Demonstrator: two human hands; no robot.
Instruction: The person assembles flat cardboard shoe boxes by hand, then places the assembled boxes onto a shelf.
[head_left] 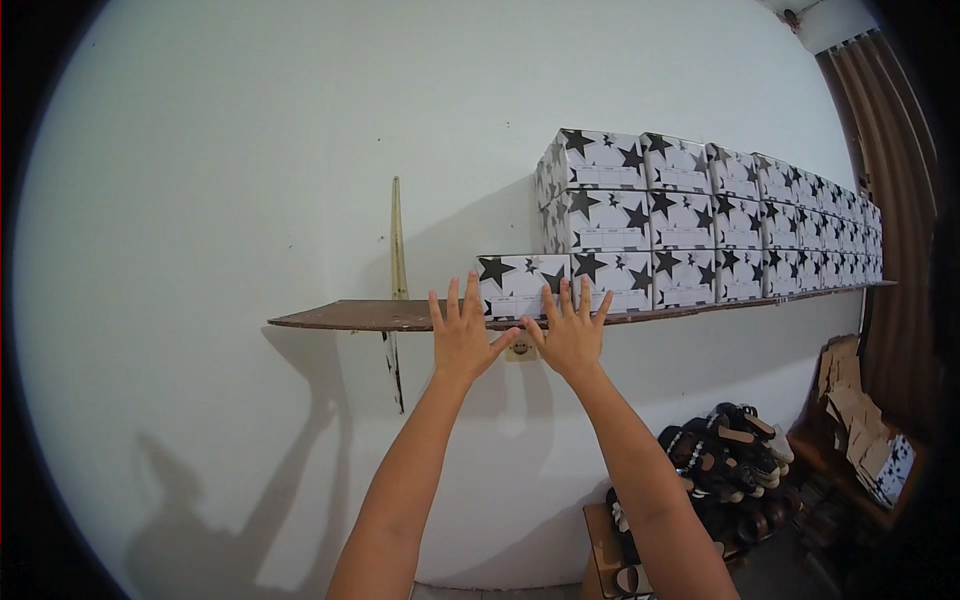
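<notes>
Both my arms reach forward to a brown wall shelf (350, 314). At its near left stands a single white shoebox-like box (520, 272) with black stars, its right side against the neighbouring stack. My left hand (462, 335) is open with fingers spread, at the box's lower left corner. My right hand (570, 335) is open too, its fingers over the lower right of that box and the bottom box (612, 280) beside it. Whether the fingertips touch the cardboard I cannot tell. Neither hand grips anything.
Rows of matching star boxes (735, 222), stacked three high, run along the shelf to the right. A yellowish bracket (397, 240) is fixed to the wall, and a socket (521, 347) sits below the shelf. Piled shoes (725, 450) and torn cardboard (858, 415) lie at lower right.
</notes>
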